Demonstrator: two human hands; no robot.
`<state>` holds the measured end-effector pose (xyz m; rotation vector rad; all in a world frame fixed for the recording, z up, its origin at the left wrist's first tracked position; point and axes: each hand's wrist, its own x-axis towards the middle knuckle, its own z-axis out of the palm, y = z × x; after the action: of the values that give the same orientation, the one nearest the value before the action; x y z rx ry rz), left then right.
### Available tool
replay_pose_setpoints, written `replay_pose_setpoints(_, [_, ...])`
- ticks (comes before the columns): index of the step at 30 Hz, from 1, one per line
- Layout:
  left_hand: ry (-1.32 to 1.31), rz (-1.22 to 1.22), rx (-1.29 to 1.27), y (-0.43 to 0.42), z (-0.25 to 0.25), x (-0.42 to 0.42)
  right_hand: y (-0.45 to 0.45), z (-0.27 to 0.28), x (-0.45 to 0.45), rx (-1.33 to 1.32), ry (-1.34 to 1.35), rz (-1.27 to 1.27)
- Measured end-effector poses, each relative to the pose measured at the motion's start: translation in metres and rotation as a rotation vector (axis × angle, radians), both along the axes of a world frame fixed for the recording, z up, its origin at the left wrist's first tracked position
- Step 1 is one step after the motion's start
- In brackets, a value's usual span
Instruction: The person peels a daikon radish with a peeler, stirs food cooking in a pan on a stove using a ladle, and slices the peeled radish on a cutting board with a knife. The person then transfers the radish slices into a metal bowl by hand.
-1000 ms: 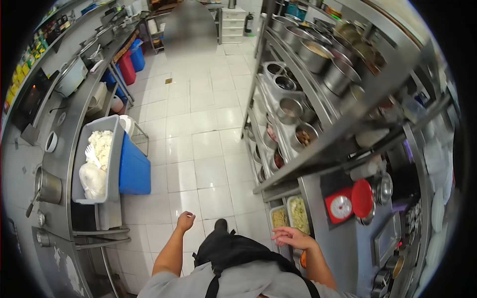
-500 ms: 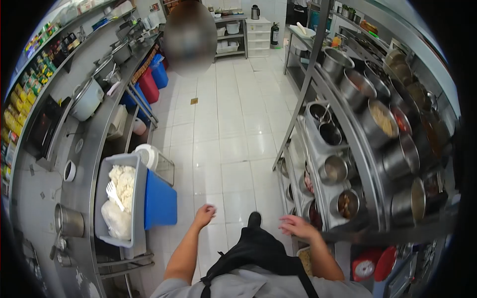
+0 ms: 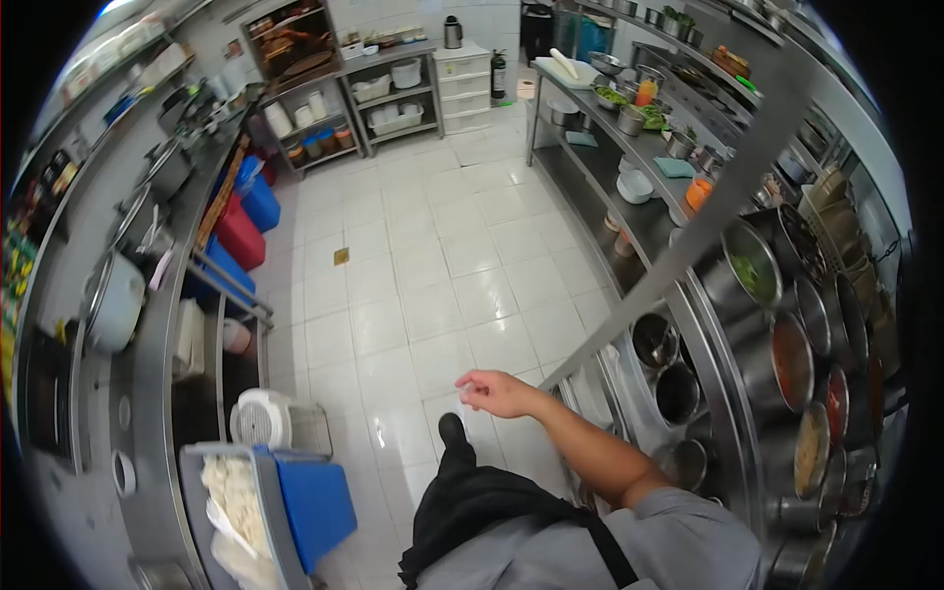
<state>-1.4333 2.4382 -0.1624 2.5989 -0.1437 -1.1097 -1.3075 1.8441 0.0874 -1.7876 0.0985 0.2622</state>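
My right hand (image 3: 497,393) hangs in front of my body above the tiled floor (image 3: 442,305), its fingers loosely bent and apart. It touches nothing, and I see nothing held in it. The metal shelf rack (image 3: 590,354) is the closest furniture to that arm. My left hand is out of view. Below, a dark shoe (image 3: 451,429) shows past my black apron (image 3: 492,506).
At left, a grey tub (image 3: 265,501) of cooked rice stands beside a blue bin (image 3: 317,506) and a white stool-like item (image 3: 270,418). Steel pots (image 3: 792,359) fill the right rack. A prep counter (image 3: 629,147) holding bowls and vegetables lies ahead right.
I have moved forward along the aisle and the view has turned rightward. My left hand has left view; my right hand has swung in front of me. The blurred area ahead is gone.
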Motion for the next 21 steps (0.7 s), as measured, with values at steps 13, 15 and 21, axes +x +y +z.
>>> replay_pose_setpoints(13, [-0.532,-0.276,-0.156,-0.358,-0.048,0.666,-0.177,-0.040,0.130,-0.029,0.235,-0.471])
replay_pose_setpoints(15, [-0.300,0.042,-0.373,-0.463,0.005,0.743,-0.216,-0.027,0.159,0.058,0.282,-0.522])
replay_pose_setpoints(21, [-0.183,-0.196,-0.784,-0.629,0.066,0.781,-0.357,-0.012,0.260,0.213,0.182,-0.757])
